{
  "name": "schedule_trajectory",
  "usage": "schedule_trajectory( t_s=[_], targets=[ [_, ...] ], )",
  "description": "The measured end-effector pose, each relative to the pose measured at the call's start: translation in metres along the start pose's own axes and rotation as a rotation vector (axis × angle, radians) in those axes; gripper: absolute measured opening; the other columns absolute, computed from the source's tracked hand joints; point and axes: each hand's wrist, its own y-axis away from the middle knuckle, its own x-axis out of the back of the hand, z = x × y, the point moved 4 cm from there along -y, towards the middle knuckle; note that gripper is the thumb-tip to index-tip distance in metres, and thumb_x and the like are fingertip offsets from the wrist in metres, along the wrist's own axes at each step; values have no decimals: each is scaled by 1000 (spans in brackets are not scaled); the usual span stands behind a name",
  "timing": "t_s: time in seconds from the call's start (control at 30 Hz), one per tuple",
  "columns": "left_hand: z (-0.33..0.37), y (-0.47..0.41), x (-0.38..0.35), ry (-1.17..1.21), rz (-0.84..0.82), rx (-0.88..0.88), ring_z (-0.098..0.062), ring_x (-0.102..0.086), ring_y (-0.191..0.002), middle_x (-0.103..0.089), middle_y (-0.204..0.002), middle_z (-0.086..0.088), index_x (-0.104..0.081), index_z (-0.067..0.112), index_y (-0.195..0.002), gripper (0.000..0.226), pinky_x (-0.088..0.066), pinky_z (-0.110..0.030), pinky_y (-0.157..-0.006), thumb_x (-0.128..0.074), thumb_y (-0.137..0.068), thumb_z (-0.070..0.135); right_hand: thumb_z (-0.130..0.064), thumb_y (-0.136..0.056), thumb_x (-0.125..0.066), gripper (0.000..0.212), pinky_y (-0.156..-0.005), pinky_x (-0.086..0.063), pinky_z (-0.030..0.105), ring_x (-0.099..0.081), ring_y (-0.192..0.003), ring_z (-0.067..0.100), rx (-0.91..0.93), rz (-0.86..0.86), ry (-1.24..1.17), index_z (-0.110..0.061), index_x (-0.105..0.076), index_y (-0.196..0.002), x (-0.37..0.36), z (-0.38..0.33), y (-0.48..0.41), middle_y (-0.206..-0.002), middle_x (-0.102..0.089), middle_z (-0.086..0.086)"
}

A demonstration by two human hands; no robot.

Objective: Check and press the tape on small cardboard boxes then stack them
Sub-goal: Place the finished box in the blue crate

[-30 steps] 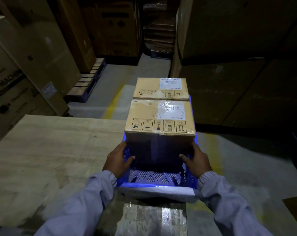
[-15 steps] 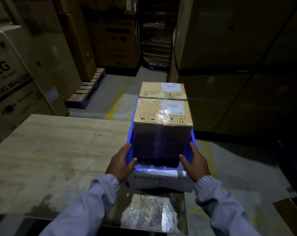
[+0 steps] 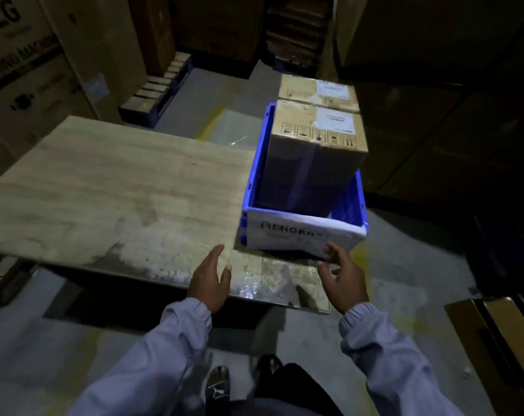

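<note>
One wide-angle head camera looks forward and steeply down over the table (image 3: pixel 104 190), close above the left hand (image 3: pixel 209 279) and right hand (image 3: pixel 343 280).

Blue crate (image 3: pixel 255 175) sat at right end of wooden tabletop (image 3: pixel 104 181), with a white handwritten label (image 3: pixel 299 235) across its near wall. LG carton (image 3: pixel 23 70) stood far left. Pallet (image 3: pixel 155 91) and yellow floor line (image 3: pixel 212 127) lay beyond the table. Brown carton (image 3: pixel 501 340) was at lower right.

A blue crate (image 3: pixel 256 187) blocks the right edge of the bench (image 3: pixel 104 190), a cardboard box (image 3: pixel 311 163) filling all but its near end, a 2nd box (image 3: pixel 308 88) behind. Leftward the bench offers open passage to its far corner; tall cartons (image 3: pixel 59 70) wall that side.
</note>
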Motion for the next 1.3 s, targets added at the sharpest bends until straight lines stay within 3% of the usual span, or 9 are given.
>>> schedule_trajectory(
  t_s=[0.1, 0.23, 0.37, 0.53, 0.6, 0.67, 0.97, 1.13, 1.3],
  targets=[
    [-20, 39, -2, -5, -32, 82, -38, -61, -112, -60, -128, -21, -49, 4, -138, 49, -42, -26, -92, -59, -90, 9, -11, -83, -68, 41, -78, -55, 42, -65, -89, 14, -12, -8, -61, -19, -60, -122, -3, 11, 19, -101, -69, -4],
    [-32, 79, -4, 14, -11, 190, -29, -57, -122, -59, -134, -13, -48, 6, -140, 56, -39, -23, -96, -51, -89, 31, -6, -85, -67, 38, -80, -55, 40, -65, -88, 14, -18, -102, -103, -14, -60, -122, -13, 26, 42, -104, -69, 0],
    [-31, 129, -6, 4, 26, 302, -25, -54, -125, -56, -137, -8, -44, 10, -143, 50, -40, -24, -98, -58, -95, 17, -9, -87, -65, 40, -85, -54, 36, -65, -93, 16, -10, -251, -138, -14, -58, -126, -27, 44, 73, -108, -68, 1],
    [-48, 222, -10, -37, 41, 468, -24, -55, -123, -58, -133, -9, -44, 16, -143, 52, -47, -37, -99, -60, -94, 24, -14, -88, -66, 41, -83, -54, 37, -66, -95, 19, -6, -463, -158, -14, -56, -128, -49, 70, 118, -110, -68, 2],
    [-54, 260, -9, -55, 80, 532, -21, -54, -123, -57, -134, -6, -45, 15, -142, 52, -46, -38, -100, -61, -94, 23, -13, -88, -66, 41, -83, -50, 31, -64, -93, 15, -2, -539, -165, -12, -56, -129, -57, 72, 140, -109, -66, 0],
    [-56, 293, -5, -60, 134, 593, -19, -55, -122, -56, -135, -4, -45, 15, -142, 51, -46, -39, -100, -62, -94, 23, -10, -89, -65, 41, -81, -46, 24, -62, -90, 12, 11, -616, -169, -10, -56, -129, -64, 66, 161, -107, -64, -1],
    [-70, 372, 25, 5, 398, 695, -10, -50, -118, -54, -134, 1, -44, 14, -142, 51, -45, -35, -100, -59, -95, 25, -6, -88, -65, 39, -83, -47, 23, -64, -98, 16, 166, -877, -149, -5, -57, -126, -107, 11, 227, -110, -67, 6],
    [-95, 432, 48, 83, 477, 786, -22, -51, -126, -52, -139, -6, -43, 12, -144, 53, -44, -36, -102, -60, -95, 23, -9, -86, -67, 39, -85, -53, 36, -64, -86, 12, 280, -948, -91, -8, -59, -125, -139, -25, 270, -106, -68, 0],
    [-125, 503, 90, 140, 602, 885, -24, -52, -126, -52, -140, -9, -43, 7, -143, 69, -39, -26, -96, -50, -85, 44, -8, -87, -67, 41, -83, -50, 30, -62, -83, 10, 359, -1084, -34, -9, -57, -127, -172, -72, 335, -105, -67, 0]
  ],
)
